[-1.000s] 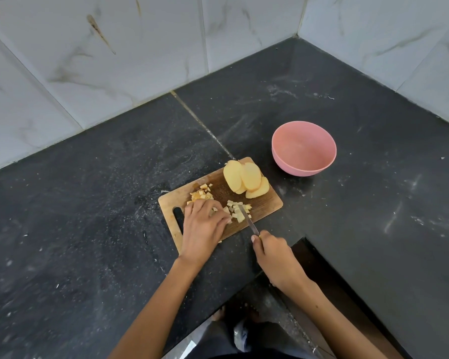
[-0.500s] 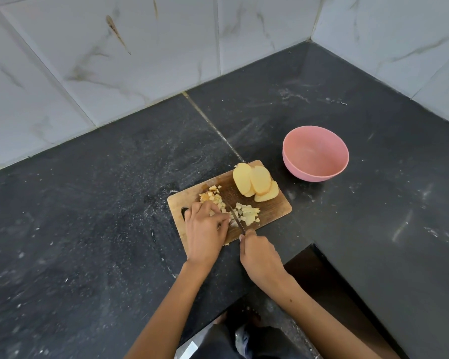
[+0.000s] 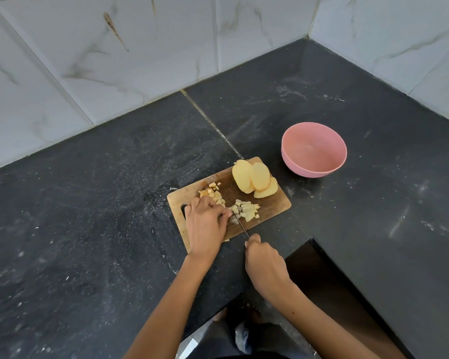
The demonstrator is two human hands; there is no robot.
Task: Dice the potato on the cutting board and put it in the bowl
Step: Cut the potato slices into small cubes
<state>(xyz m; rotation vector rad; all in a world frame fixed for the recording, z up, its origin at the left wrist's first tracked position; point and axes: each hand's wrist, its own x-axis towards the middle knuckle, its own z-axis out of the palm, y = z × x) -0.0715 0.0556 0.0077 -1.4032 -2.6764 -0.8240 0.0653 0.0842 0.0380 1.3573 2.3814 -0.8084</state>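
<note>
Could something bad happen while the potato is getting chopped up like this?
Maybe. The left hand presses down right beside the knife that the right hand grips, so a slip could nick a finger. The cutting board sits near the counter's front edge, so small diced pieces might get pushed off. The pink bowl stands apart from the board, so cubes could drop on the way over.
</note>
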